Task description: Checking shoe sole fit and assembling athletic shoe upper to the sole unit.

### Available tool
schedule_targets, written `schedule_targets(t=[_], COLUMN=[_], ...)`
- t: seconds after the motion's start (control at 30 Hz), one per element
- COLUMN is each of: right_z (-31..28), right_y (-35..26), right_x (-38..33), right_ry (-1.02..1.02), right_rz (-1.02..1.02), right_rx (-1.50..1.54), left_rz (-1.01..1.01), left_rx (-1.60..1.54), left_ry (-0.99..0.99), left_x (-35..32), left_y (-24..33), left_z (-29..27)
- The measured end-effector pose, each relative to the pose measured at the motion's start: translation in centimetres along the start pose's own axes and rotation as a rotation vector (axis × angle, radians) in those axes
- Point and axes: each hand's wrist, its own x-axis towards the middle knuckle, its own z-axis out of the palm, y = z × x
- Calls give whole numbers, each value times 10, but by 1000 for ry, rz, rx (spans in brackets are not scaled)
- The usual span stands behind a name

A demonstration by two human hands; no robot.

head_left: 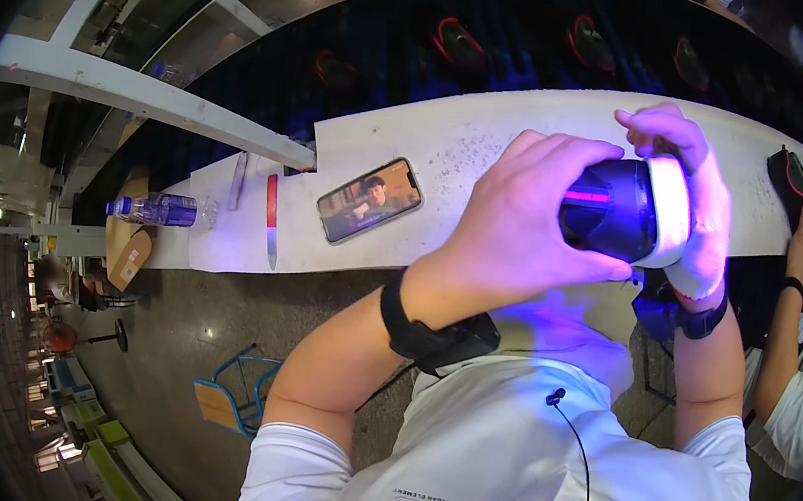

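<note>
Above the white bench, both of my hands hold a dark shoe [609, 209] with a pink stripe and a bright white sole [668, 212], tilted on its side. My left hand [523, 210] is wrapped round the dark upper, thumb below and fingers above. My right hand [709, 209], which seems to wear a pale glove with a red-edged cuff, lies along the sole with its fingers curled past the far edge. The shoe's far side and part of my right palm are hidden. Violet light falls on the shoe and hands.
On the bench [459, 164] lie a phone [370, 200] playing a video, a red-handled knife [272, 217] and a plastic bottle [166, 210]. Behind runs a dark line with several red-rimmed shoe parts [460, 41]. A co-worker's arm [797, 263] reaches toward a dark shoe part [791, 179] at right.
</note>
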Motion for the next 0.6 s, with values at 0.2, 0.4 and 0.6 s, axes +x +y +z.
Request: schedule_targets(t=[0.2, 0.4, 0.6], right_z=[9, 29, 43], right_y=[6, 49, 23], right_x=[4, 35, 57], right_ry=[-67, 85, -67], right_rz=[136, 350, 417], right_rx=[260, 1028, 609], left_rz=[-372, -595, -636], left_rx=[171, -45, -63], left_ry=[-213, -78, -106], left_x=[6, -9, 21], left_y=[21, -20, -9], left_z=[-14, -27, -20])
